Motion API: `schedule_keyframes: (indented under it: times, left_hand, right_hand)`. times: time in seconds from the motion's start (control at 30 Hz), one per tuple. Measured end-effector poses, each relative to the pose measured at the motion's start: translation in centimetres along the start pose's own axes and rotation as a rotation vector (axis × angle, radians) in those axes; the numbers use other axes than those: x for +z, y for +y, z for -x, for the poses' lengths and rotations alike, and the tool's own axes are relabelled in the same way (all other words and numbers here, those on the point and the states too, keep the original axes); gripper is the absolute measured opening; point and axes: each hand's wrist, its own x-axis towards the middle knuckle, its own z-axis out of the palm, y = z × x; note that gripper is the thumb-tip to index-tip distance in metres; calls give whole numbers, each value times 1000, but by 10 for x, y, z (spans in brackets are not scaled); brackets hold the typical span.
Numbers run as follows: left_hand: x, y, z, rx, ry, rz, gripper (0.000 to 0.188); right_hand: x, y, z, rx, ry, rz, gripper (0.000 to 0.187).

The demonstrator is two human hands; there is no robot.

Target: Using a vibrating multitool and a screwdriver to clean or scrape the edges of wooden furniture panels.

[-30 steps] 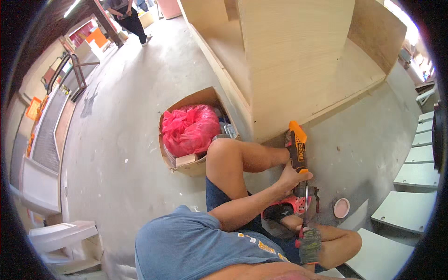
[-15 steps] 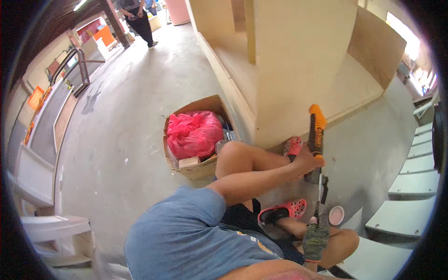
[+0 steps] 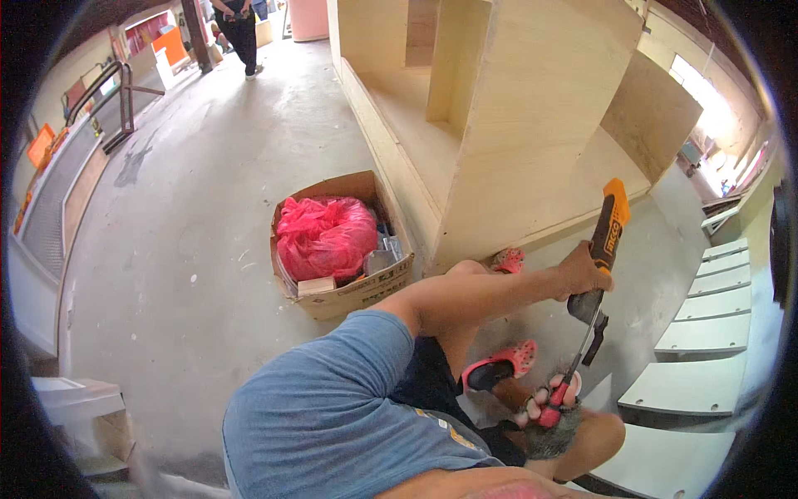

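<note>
A long black-and-orange hand tool (image 3: 609, 233), whose exact kind I cannot make out, is in my left hand (image 3: 582, 273). My bare fingers are closed round its black body. My right hand (image 3: 550, 424), in a dark grey glove with bare fingertips, grips the red handle of a screwdriver (image 3: 553, 407). The screwdriver's thin metal shaft slants up to the lower end of the tool, where the contact is too small to tell. A black piece (image 3: 595, 339) hangs beside the shaft.
An open cardboard box (image 3: 345, 291) holding a pink plastic bag (image 3: 324, 237) stands on the floor. A pale wooden cabinet (image 3: 524, 125) is ahead. White panels (image 3: 686, 382) line the right side. Red clogs (image 3: 509, 363) are by my legs. Another person (image 3: 241, 37) stands far off.
My left hand and the tool have shifted right in the view. My right hand has turned, so the screwdriver's red handle and the fingertips now show. The view has shifted slightly.
</note>
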Motion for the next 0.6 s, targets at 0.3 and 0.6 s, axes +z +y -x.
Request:
schedule_keyframes:
  times: [0.3, 0.6]
  left_hand:
    - [-30, -25, 9, -95, 136, -164, 84]
    - [-32, -48, 11, -176, 238, -326, 94]
  right_hand:
    - [-31, 16, -32, 40, 358, 649, 36]
    - [-21, 6, -20, 254, 383, 47, 34]
